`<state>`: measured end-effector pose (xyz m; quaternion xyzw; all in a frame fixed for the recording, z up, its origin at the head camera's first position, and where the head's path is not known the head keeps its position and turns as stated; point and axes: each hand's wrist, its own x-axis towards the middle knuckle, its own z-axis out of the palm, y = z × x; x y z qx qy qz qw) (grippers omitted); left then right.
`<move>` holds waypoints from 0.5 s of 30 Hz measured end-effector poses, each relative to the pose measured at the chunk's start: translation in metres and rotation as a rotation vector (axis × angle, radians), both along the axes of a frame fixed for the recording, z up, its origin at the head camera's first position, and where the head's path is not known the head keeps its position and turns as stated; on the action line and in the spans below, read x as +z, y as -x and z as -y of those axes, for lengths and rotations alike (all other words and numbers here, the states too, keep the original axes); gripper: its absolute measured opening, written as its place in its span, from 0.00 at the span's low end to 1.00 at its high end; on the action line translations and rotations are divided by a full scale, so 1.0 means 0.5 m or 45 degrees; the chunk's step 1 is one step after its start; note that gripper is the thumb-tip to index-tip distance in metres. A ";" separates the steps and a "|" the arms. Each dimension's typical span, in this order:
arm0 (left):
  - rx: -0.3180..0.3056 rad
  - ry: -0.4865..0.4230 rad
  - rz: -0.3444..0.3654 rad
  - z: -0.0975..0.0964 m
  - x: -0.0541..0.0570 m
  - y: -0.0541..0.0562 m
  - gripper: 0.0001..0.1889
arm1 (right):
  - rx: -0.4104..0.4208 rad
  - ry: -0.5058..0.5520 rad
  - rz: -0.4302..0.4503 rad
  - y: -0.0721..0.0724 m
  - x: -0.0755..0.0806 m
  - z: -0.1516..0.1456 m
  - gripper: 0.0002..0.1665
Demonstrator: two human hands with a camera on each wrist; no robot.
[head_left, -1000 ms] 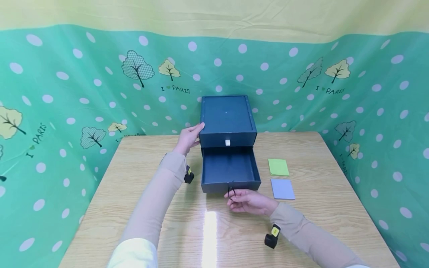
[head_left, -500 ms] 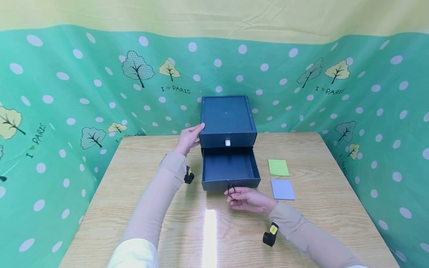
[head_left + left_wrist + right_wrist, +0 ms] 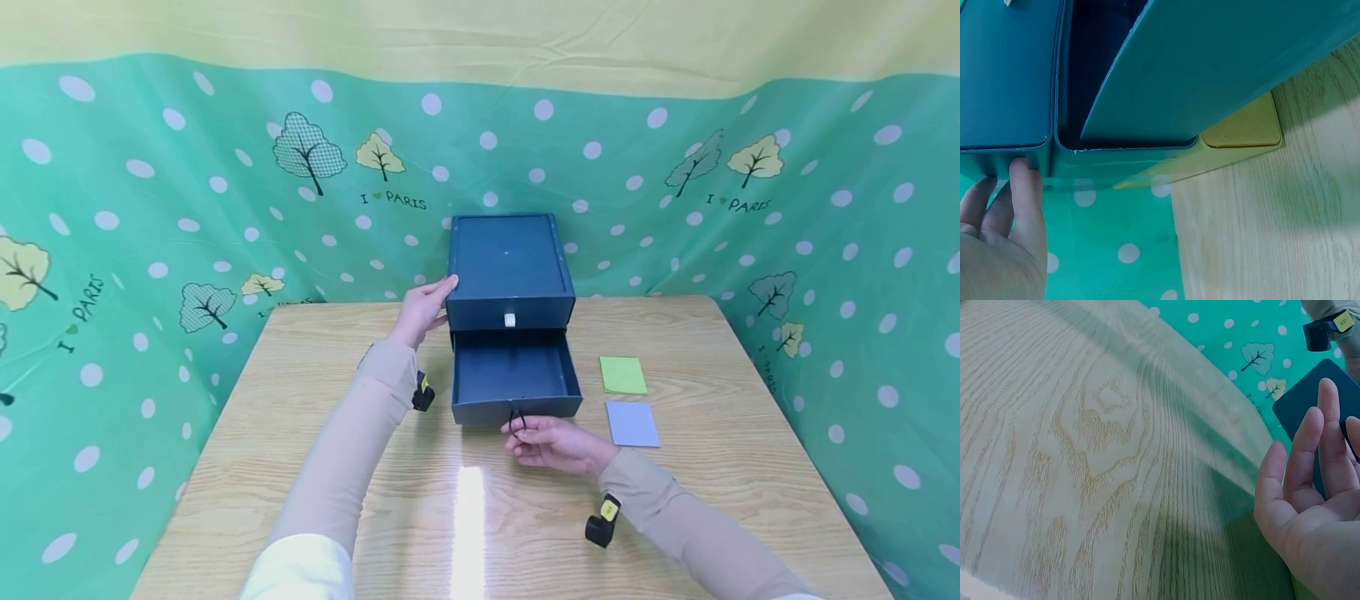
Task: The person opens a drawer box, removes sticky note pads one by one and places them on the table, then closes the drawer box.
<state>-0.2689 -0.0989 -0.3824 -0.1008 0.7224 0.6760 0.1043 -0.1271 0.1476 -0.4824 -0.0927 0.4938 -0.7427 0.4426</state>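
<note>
smooth drawer box, glossy wood-grain table, creased cloth backdrop

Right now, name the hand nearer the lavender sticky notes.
Right. The right hand holds the black loop, just left of the lavender sticky notes; the left hand, farther away, touches the left side of the drawer cabinet.

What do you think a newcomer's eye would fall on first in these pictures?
Likely the dark blue drawer unit at the back of the table, its open drawer jutting forward, the right hand on the drawer's black loop. Next, the green square and lavender square to the right, then the dotted curtain behind.
</note>
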 end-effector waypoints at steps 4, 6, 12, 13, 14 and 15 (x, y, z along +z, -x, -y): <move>0.001 0.000 0.000 0.000 0.001 0.000 0.31 | -0.010 -0.011 0.007 0.004 0.000 0.002 0.17; 0.003 0.000 0.003 0.000 0.000 0.001 0.31 | -0.018 -0.031 -0.001 0.006 -0.002 0.002 0.16; 0.004 0.001 0.013 -0.001 0.000 0.001 0.31 | -0.034 -0.065 -0.004 0.013 -0.005 0.004 0.15; 0.004 0.002 0.014 0.000 0.000 0.001 0.31 | -0.035 -0.065 -0.005 0.014 -0.006 0.004 0.16; 0.005 0.004 0.014 0.000 -0.001 0.001 0.31 | -0.036 -0.066 -0.005 0.015 -0.006 0.004 0.17; 0.004 0.005 0.013 0.000 0.000 0.001 0.31 | -0.038 -0.065 -0.005 0.016 -0.007 0.004 0.17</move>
